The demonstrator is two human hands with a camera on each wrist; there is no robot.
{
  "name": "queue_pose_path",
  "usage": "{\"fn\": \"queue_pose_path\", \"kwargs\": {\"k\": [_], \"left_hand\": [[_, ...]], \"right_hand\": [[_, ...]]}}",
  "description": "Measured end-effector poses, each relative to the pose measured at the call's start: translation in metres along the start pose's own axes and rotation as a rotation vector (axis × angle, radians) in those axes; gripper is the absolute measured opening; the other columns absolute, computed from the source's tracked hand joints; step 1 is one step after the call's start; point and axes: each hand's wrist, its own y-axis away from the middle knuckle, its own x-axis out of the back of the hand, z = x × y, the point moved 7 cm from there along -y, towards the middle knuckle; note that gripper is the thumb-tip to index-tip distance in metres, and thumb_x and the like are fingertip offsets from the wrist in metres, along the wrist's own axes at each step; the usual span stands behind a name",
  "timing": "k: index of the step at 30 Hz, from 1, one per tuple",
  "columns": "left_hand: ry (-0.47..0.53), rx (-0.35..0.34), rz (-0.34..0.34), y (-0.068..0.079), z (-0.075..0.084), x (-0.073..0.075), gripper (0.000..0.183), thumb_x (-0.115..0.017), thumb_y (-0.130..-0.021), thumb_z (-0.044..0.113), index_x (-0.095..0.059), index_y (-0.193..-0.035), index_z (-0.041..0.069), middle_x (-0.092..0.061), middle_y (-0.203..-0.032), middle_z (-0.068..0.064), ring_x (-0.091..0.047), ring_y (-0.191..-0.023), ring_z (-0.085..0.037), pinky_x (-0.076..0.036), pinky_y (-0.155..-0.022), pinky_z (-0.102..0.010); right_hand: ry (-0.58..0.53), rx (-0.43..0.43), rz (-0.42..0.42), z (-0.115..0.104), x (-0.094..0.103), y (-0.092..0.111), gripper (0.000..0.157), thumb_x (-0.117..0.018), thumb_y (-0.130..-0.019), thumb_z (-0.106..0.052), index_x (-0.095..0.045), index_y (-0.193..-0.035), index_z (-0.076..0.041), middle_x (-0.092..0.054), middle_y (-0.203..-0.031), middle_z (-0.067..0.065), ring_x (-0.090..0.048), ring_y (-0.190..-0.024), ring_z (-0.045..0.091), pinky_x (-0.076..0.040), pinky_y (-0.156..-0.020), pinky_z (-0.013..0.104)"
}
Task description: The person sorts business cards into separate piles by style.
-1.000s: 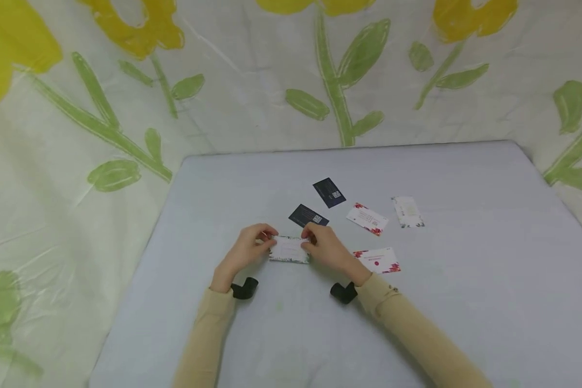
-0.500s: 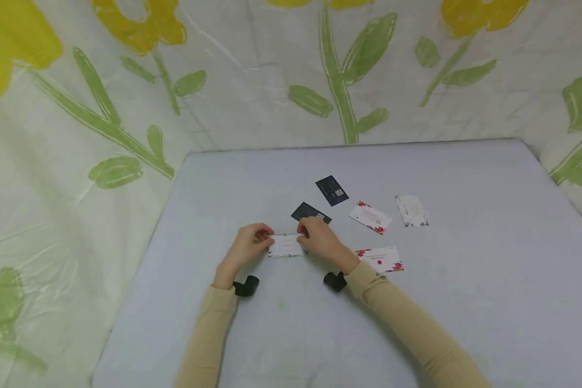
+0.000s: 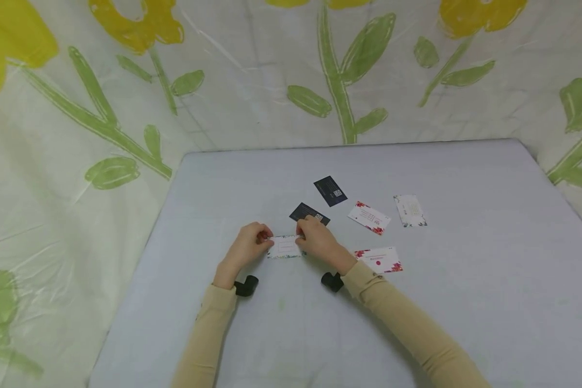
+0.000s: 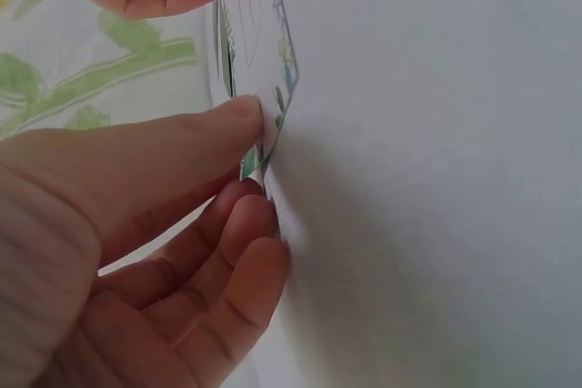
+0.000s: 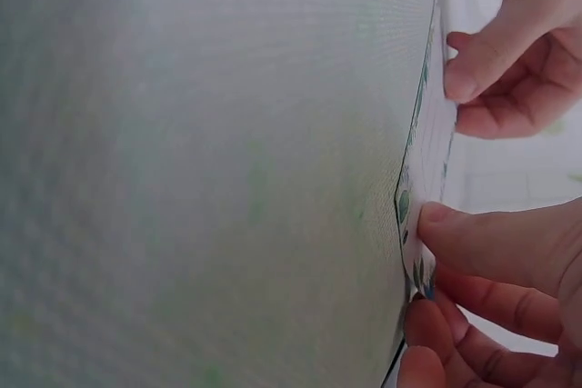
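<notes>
A white card with a green leafy border [image 3: 285,247] lies between my two hands, low over the table. My left hand [image 3: 246,245] pinches its left end, thumb [image 4: 218,129] on the printed face and fingers curled behind. At the other end my right hand [image 3: 319,241] pinches the card the same way, its thumb [image 5: 473,233] on the face. Just beyond the right hand is a dark card with a QR code [image 3: 304,212], partly covered by that hand. A white card with red flowers [image 3: 380,260] is beside the right wrist, partly hidden by it.
Farther back lie a second dark card [image 3: 330,191], another white card with red flowers [image 3: 369,217] and a white card with grey-green corners [image 3: 410,210]. All rest on the pale table [image 3: 480,242]. A flower-painted sheet [image 3: 252,81] hangs behind the far edge.
My right hand and forearm have shifted slightly left, and the held card has moved a little left with them. My left hand stays nearly still, and the loose cards have not moved.
</notes>
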Motion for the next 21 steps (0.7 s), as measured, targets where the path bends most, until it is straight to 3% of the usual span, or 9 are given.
{"fn": "queue_pose_path", "kwargs": {"k": [6, 14, 18, 21], "left_hand": [[-0.041, 0.026, -0.017, -0.002, 0.000, -0.002, 0.007, -0.066, -0.076, 0.006, -0.062, -0.082, 0.005, -0.053, -0.075, -0.003, -0.048, -0.068, -0.014, -0.041, -0.062, -0.027], [-0.075, -0.006, -0.065, -0.008, 0.011, -0.001, 0.006, -0.063, -0.079, 0.008, -0.062, -0.085, 0.004, -0.055, -0.078, -0.004, -0.050, -0.070, -0.015, -0.042, -0.062, -0.028], [-0.075, -0.038, -0.038, -0.011, 0.023, 0.008, 0.011, -0.060, -0.083, 0.010, -0.062, -0.090, 0.003, -0.057, -0.084, -0.004, -0.052, -0.074, -0.017, -0.043, -0.065, -0.029], [-0.046, -0.118, -0.017, -0.020, 0.039, 0.011, 0.015, -0.058, -0.084, 0.011, -0.061, -0.096, 0.001, -0.058, -0.087, -0.005, -0.053, -0.078, -0.017, -0.044, -0.067, -0.031]], "right_hand": [[0.037, -0.011, 0.008, -0.001, 0.000, 0.001, 0.008, -0.062, -0.081, -0.012, -0.055, -0.079, -0.008, -0.045, -0.078, 0.002, -0.042, -0.070, 0.016, -0.038, -0.061, 0.027], [0.042, 0.026, 0.047, 0.001, 0.011, 0.006, 0.007, -0.060, -0.082, -0.012, -0.055, -0.078, -0.010, -0.044, -0.076, 0.001, -0.042, -0.068, 0.013, -0.038, -0.059, 0.025], [-0.031, 0.065, 0.135, 0.005, 0.034, 0.013, 0.003, -0.059, -0.083, -0.012, -0.058, -0.082, -0.009, -0.048, -0.077, 0.000, -0.044, -0.069, 0.013, -0.039, -0.060, 0.025], [-0.097, 0.054, 0.203, 0.017, 0.060, 0.022, 0.006, -0.058, -0.084, -0.012, -0.060, -0.084, -0.006, -0.051, -0.077, 0.002, -0.047, -0.070, 0.014, -0.041, -0.061, 0.026]]}}
